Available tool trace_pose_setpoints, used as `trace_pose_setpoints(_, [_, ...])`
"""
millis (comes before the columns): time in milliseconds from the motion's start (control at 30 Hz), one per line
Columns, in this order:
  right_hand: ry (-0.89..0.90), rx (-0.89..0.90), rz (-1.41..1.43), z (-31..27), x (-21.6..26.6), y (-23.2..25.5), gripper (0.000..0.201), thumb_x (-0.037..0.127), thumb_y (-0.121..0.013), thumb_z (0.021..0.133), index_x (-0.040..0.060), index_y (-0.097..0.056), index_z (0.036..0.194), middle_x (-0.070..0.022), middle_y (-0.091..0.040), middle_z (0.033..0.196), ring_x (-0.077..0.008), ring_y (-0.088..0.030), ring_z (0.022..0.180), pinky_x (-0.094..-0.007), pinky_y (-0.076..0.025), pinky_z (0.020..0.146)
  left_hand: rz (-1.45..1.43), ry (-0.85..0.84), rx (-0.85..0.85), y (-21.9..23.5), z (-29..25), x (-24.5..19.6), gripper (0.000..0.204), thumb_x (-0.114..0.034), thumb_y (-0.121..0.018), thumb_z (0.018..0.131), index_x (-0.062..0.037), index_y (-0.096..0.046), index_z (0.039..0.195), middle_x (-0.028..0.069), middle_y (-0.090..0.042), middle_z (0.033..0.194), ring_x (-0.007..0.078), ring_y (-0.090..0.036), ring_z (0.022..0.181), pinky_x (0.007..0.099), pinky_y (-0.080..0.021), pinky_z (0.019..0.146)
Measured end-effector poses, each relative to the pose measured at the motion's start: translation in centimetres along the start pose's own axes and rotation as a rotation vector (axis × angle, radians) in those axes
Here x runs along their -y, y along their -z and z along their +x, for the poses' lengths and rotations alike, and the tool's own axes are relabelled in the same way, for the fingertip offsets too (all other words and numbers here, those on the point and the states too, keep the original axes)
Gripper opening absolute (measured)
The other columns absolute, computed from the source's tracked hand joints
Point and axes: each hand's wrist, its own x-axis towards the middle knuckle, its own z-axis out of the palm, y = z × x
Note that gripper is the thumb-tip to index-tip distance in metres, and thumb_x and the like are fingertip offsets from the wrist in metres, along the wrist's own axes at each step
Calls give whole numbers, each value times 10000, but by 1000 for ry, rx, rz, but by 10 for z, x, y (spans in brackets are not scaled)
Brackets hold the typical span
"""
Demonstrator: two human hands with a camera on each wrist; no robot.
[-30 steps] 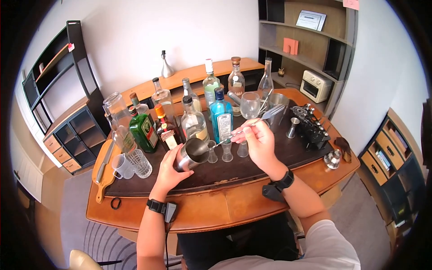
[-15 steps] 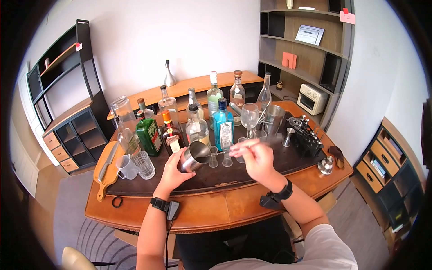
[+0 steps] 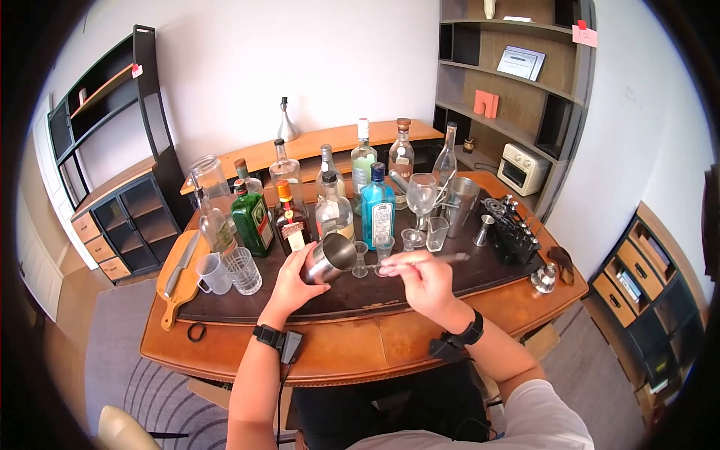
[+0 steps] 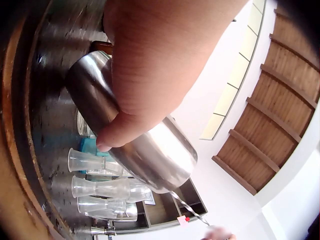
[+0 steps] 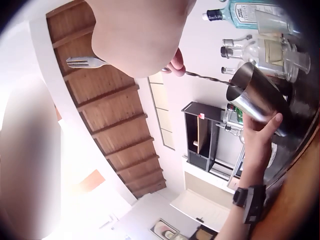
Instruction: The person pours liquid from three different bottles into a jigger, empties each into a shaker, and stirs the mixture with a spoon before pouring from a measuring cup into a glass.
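Note:
My left hand (image 3: pixel 292 286) grips a metal shaker tin (image 3: pixel 328 262), held tilted over the dark table mat with its mouth toward the right. The thumb lies along the tin's side in the left wrist view. My right hand (image 3: pixel 426 283) pinches a bar spoon (image 5: pixel 207 78) by its twisted shaft. One end of the spoon runs into the tin's mouth, and its tip is hidden inside. The forked end (image 5: pixel 85 62) sticks out behind the right hand. Small clear glasses (image 3: pixel 361 262) stand just beyond, between the two hands.
Several bottles, including a blue bottle (image 3: pixel 377 210) and a green bottle (image 3: pixel 251 221), line the back. A knife (image 3: pixel 182 262) lies on a cutting board (image 3: pixel 171 311) at left, beside a glass mug (image 3: pixel 214 276). At right stand a jigger (image 3: pixel 484 230) and a black rack (image 3: pixel 514 232).
My right hand has come down from above the tin to about its level, and the spoon's forked end has swung lower. The left hand keeps the tin tilted. The head view has shifted slightly.

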Motion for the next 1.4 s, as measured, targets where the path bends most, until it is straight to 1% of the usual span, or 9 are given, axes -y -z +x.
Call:
trace_pose_setpoints(400, [-503,-591,395,15,-39,99,130,140,-501,1105,12,-523,1109,-185,-711,987,-260,-754,834,-329,-615,747,17,-46,-53,1,0,3,961,-91,-924,631,-91,-505,1496,185,-616,1348,349,-604,1247,424,-492,1081])
trace_pose_setpoints(533, [-345,-703,361,25,-53,181,153,154,-516,1101,2,-525,1117,-194,-699,1017,-262,-745,842,-333,-622,757,-12,-47,-67,-1,0,12,975,-87,-926,620,-80,-501,1498,188,-605,1356,356,-600,1254,435,-490,1075])
trace_pose_setpoints(600, [-307,-843,117,41,-61,228,166,150,-498,1107,-14,-521,1128,-207,-699,1040,-267,-749,851,-330,-630,775,-13,-39,-68,-1,-1,11,983,-84,-929,614,-89,-503,1499,187,-602,1342,351,-606,1242,434,-496,1060])
trace_pose_setpoints(733, [-226,-656,-208,73,-70,270,181,133,-504,1107,-40,-537,1146,-190,-707,1022,-241,-753,874,-308,-626,775,-14,-19,-73,-2,-1,11,989,-78,-928,608,-85,-501,1500,182,-607,1336,343,-607,1241,423,-501,1061])
trace_pose_setpoints(900, [-278,-398,-509,94,-96,250,134,100,-555,1073,-21,-606,1051,-111,-721,886,-157,-730,768,-297,-594,705,-25,-10,-71,-1,0,12,993,-82,-927,609,-90,-498,1504,182,-610,1335,344,-608,1241,425,-497,1065])
trace_pose_setpoints(1000, [-295,-249,-650,97,-103,232,115,90,-569,1057,-19,-604,1051,-128,-715,853,-184,-738,753,-317,-591,690,-31,1,-72,-1,-1,11,994,-87,-927,610,-95,-496,1506,183,-610,1335,347,-608,1240,426,-495,1067])
trace_pose_setpoints(1067, [-298,-161,-733,98,-108,217,98,99,-599,1019,1,-597,1019,-200,-699,833,-321,-740,770,-407,-575,694,-30,-5,-75,-1,0,14,995,-89,-927,610,-98,-495,1507,184,-609,1336,348,-607,1241,426,-494,1068])
trace_pose_setpoints(1233, [-261,-8,-1042,90,-135,199,139,174,-631,985,38,-655,964,-201,-714,879,-416,-688,850,-477,-545,733,-25,4,-54,0,1,11,995,-92,-928,614,-87,-490,1507,189,-603,1355,352,-596,1260,428,-485,1078])
trace_pose_setpoints(1400, [-497,-194,-857,71,-181,209,171,205,-676,961,35,-692,947,-173,-729,846,-350,-714,798,-430,-551,722,-13,-21,-65,0,0,14,986,-95,-931,619,-68,-491,1500,188,-603,1361,351,-588,1273,435,-481,1087])
